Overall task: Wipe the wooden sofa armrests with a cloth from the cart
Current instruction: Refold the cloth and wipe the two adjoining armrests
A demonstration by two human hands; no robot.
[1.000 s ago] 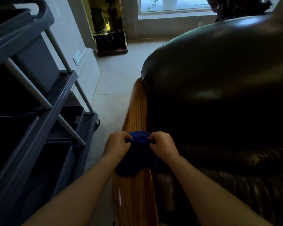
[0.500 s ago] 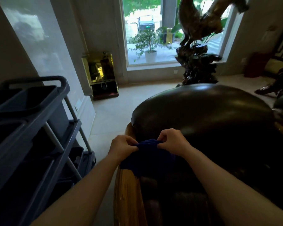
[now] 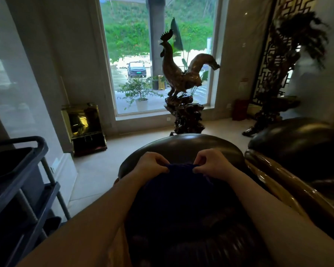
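A dark blue cloth [image 3: 178,186] hangs between my two hands in front of a dark leather sofa back [image 3: 181,146]. My left hand [image 3: 150,164] pinches its top left edge and my right hand [image 3: 212,162] pinches its top right edge. The cloth is held up off the sofa and hides the seat below it. A glossy wooden armrest [image 3: 278,182] runs along the right side, beside a second dark sofa [image 3: 297,139]. Only a sliver of wood [image 3: 117,247] shows under my left forearm.
A grey cleaning cart [image 3: 21,180] with shelves and bins stands at the left. A rooster sculpture [image 3: 178,78] on a carved base rises behind the sofa before a tall window. A gold cabinet [image 3: 84,126] sits by the wall. Tiled floor [image 3: 96,170] lies between cart and sofa.
The view has tilted up from the left armrest toward the window. Both hands have lifted the cloth off the armrest and hold it spread in front of the sofa back.
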